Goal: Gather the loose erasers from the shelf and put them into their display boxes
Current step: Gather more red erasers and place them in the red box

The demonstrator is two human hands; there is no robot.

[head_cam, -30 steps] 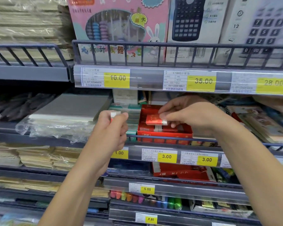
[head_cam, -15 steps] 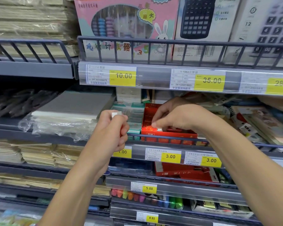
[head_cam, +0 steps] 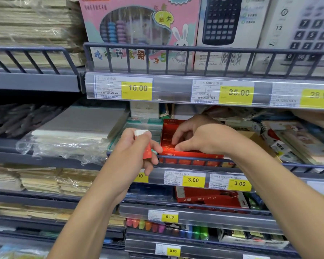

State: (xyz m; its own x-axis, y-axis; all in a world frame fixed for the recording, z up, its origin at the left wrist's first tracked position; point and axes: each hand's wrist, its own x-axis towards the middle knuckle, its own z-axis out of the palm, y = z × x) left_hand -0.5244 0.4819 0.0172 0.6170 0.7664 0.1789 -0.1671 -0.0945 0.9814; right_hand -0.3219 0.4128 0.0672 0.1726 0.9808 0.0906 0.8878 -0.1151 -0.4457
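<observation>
A red display box [head_cam: 168, 128] of red-sleeved erasers stands on the middle shelf behind a wire rail. My right hand [head_cam: 200, 139] reaches into it, and its index finger and thumb tips touch the erasers lying in the front row. No eraser shows between those fingers. My left hand [head_cam: 133, 156] hovers just left of the box, in front of the rail. It grips a loose eraser [head_cam: 146, 151] upright, with a red sleeve and a white end sticking out above the thumb.
A teal eraser box [head_cam: 146, 126] sits left of the red box. A plastic-wrapped paper stack [head_cam: 73, 128] lies further left, and notebooks [head_cam: 297, 143] are on the right. The upper shelf's price strip [head_cam: 176, 89] overhangs close above my hands. The wire rail [head_cam: 251, 162] fronts the shelf.
My right hand carried a red eraser down into the red box and laid it in the front row; its fingers have loosened. My left hand keeps its eraser and has barely moved.
</observation>
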